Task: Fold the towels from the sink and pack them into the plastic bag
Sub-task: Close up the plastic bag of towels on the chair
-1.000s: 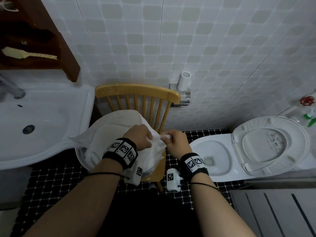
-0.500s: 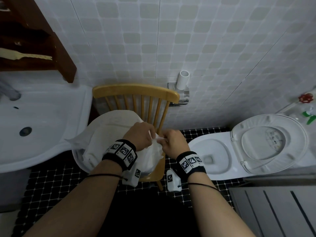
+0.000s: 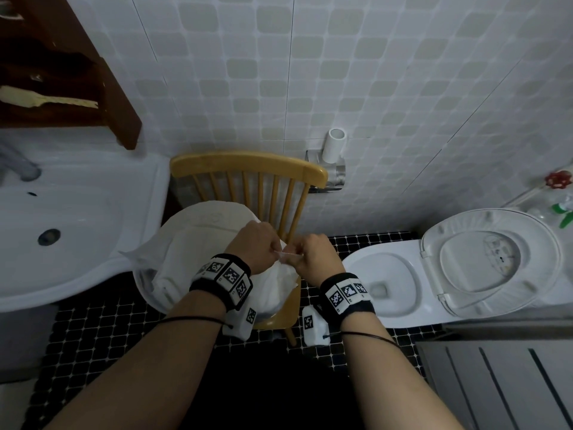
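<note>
A translucent white plastic bag (image 3: 198,243) bulges on the seat of a wooden chair (image 3: 248,169), with pale folded towels (image 3: 173,274) showing through it. My left hand (image 3: 255,243) and my right hand (image 3: 313,254) meet over the bag's right side. Both pinch a thin strip of the bag's rim between their fingertips. The sink (image 3: 93,225) at the left holds nothing that I can see.
An open toilet (image 3: 483,265) stands at the right, its lid raised. A paper roll holder (image 3: 333,153) hangs on the tiled wall behind the chair. A dark wooden shelf (image 3: 102,97) juts out above the sink. The floor is black mosaic tile.
My hands have drawn closer together over the bag, pulling its rim edges toward each other. The bag and chair stay where they were.
</note>
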The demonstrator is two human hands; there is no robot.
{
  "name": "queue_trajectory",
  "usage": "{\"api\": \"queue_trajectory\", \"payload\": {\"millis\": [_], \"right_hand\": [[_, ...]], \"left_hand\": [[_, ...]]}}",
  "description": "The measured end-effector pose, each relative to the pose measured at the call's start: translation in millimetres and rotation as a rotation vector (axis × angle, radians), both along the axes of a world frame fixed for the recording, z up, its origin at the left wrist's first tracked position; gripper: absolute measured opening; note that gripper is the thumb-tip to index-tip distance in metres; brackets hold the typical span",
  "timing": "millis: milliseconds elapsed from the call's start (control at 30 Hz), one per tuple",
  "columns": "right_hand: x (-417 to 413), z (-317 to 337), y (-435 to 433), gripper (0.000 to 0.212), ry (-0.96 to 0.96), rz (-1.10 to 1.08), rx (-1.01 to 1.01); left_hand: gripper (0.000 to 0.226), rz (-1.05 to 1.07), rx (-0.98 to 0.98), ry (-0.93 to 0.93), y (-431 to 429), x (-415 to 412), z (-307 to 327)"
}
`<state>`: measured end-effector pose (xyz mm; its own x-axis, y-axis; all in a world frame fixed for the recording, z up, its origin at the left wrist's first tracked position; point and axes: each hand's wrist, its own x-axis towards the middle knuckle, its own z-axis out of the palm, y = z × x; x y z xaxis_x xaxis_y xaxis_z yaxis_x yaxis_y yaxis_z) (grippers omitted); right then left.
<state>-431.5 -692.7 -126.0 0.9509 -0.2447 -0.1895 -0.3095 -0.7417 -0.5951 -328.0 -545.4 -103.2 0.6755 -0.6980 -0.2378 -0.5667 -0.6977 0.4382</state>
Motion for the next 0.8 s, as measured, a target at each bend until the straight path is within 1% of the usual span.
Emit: {"api": "queue_trajectory", "payload": {"millis": [67, 167, 200, 267, 333, 433, 500, 533, 567, 633, 667, 800], "right_hand": [[2, -1, 3, 0.020, -0.016, 0.019, -0.086], [3, -1, 4, 0.013, -0.005, 0.029, -0.130], [3, -1, 5, 0.015, 0.000, 0.016, -0.116], [1, -1, 5, 0.024, -0.026, -0.023, -0.097], [-1, -5, 3, 0.023, -0.053, -0.040, -0.088], [-3, -7, 4, 0.013, -0.032, 0.008, -0.053], [-1, -6, 8, 0.021, -0.019, 0.049, -0.056], [1, -4, 9, 0.021, -0.008, 0.066, -0.063], [2, -3, 11, 0.017, 0.011, 0.077, -0.071], [7, 1, 11, 0.006, 0.048, 0.076, -0.087], [8, 2, 10, 0.005, 0.058, 0.065, -0.101], [8, 2, 13, 0.015, 0.053, 0.075, -0.185]], "left_hand": [[0.010, -0.005, 0.014, -0.006, -2, -3, 1], [0.010, 0.012, 0.058, -0.038, -2, -6, 6], [0.014, 0.013, 0.073, -0.038, 0, -6, 7], [0.030, -0.021, 0.127, -0.033, 3, -3, 5], [0.035, -0.040, 0.155, -0.041, 5, 0, 3], [0.021, -0.027, 0.111, -0.063, 6, 1, -2], [0.013, -0.027, 0.100, -0.052, 6, -1, -6], [0.010, -0.014, 0.094, -0.049, 7, -2, -7], [0.008, 0.000, 0.083, -0.042, 7, -3, -7], [0.008, 0.016, 0.055, -0.030, 7, -3, -7], [0.009, 0.014, 0.053, -0.023, 7, -4, -6], [0.012, -0.020, 0.048, -0.024, 6, -5, -2]]}}
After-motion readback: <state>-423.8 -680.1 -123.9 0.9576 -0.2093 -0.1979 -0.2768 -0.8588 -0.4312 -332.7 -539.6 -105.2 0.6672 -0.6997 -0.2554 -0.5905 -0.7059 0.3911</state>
